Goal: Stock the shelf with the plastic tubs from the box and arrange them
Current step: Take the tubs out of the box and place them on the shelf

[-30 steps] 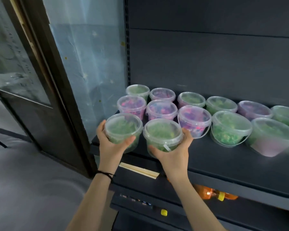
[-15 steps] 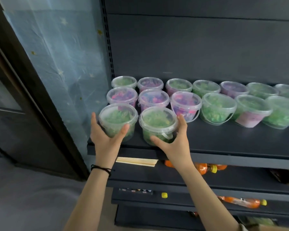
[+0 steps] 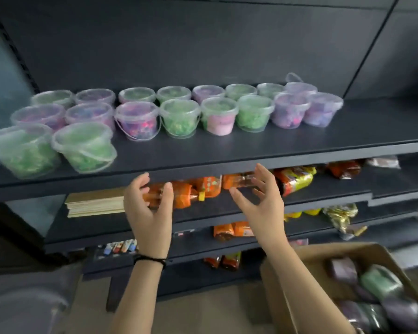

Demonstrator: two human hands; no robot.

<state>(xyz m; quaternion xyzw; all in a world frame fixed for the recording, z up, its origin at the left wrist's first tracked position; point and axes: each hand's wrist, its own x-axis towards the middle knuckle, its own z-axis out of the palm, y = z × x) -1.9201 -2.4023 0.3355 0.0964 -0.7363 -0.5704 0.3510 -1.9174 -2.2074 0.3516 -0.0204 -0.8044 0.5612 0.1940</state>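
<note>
Both empty: L hand & R hand hover just below the shelf front edge, fingers loose, spread, gripping nothing. Plastic tubs sit in rows along the back, w/ two green tubs at the front-left corner. Cardboard box beside the shelf unit holds spare tubs.

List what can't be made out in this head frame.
Head view:
1. Brown cardboard box: cut off by the right and bottom edges; tubs inside uncountable.
2. Leftmost green-filled clear plastic tub: motion-blurred, contents unclear.
3. Orange packets: print blurred, partly behind the left hand and right hand.
</note>
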